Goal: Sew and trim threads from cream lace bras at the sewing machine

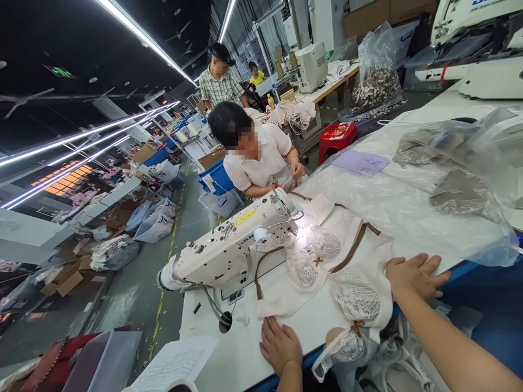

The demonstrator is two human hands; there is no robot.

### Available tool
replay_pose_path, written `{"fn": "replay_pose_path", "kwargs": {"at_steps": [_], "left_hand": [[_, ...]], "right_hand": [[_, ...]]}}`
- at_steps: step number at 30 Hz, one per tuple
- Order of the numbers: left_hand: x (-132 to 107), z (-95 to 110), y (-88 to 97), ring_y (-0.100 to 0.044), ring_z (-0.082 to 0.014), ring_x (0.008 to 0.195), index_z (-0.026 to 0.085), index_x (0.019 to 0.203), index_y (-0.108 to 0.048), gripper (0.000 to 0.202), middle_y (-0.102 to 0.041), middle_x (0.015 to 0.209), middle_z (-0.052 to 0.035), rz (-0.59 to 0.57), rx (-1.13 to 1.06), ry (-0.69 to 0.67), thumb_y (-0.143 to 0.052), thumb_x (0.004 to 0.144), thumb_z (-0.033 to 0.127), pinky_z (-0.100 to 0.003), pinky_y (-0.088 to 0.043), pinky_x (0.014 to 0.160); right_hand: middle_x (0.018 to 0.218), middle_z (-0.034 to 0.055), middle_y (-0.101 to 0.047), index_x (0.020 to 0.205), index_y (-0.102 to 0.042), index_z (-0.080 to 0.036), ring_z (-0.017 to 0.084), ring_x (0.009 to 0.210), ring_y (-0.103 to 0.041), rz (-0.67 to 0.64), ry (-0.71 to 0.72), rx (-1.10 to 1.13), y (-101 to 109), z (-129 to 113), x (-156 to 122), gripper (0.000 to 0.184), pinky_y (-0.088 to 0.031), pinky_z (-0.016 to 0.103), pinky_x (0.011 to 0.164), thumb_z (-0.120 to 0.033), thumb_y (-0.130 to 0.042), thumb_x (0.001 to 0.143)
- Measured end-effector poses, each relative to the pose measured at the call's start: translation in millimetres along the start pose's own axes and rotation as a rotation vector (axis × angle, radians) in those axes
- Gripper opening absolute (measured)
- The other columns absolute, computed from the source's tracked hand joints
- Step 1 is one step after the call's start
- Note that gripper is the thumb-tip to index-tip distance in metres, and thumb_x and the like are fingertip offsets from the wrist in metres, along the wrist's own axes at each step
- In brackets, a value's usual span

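Observation:
A cream garment [327, 267] with white lace panels and brown straps lies on the white sewing table [241, 348], part of it under the head of the white sewing machine [229, 250]. My left hand [281, 345] rests flat on the table at the garment's near edge, fingers stretched out. My right hand [414, 275] lies flat on the garment's right edge, fingers spread. A lace piece [347, 345] hangs over the table's front edge between my arms.
A clear plastic sheet [408, 190] with grey-brown fabric pieces [461, 190] covers the table to the right. A seated person in white [261, 158] works just behind the machine. Another person stands farther back [220, 81]. A red stool [337, 136], boxes and bags fill the aisle.

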State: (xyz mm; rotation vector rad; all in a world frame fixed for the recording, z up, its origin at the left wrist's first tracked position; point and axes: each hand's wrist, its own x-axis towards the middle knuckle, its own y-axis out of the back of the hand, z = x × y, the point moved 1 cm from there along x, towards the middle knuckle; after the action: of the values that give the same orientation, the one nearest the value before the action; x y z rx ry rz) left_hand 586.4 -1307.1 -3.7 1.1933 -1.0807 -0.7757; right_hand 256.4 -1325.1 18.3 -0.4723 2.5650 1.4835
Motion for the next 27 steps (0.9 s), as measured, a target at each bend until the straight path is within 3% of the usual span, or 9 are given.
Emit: {"fn": "replay_pose_path", "kwargs": {"at_steps": [27], "left_hand": [[2.4, 1.3, 0.5, -0.053, -0.0275, 0.109, 0.011, 0.112, -0.059, 0.036, -0.058, 0.12, -0.0153, 0.072, 0.05, -0.035, -0.038, 0.086, 0.023, -0.046, -0.041, 0.088]], "right_hand": [[0.151, 0.0095, -0.016, 0.143, -0.025, -0.007, 0.039, 0.133, -0.012, -0.015, -0.029, -0.03, 3.3, -6.5, -1.6, 0.064, -0.032, 0.067, 0.094, -0.036, -0.026, 0.086]]}}
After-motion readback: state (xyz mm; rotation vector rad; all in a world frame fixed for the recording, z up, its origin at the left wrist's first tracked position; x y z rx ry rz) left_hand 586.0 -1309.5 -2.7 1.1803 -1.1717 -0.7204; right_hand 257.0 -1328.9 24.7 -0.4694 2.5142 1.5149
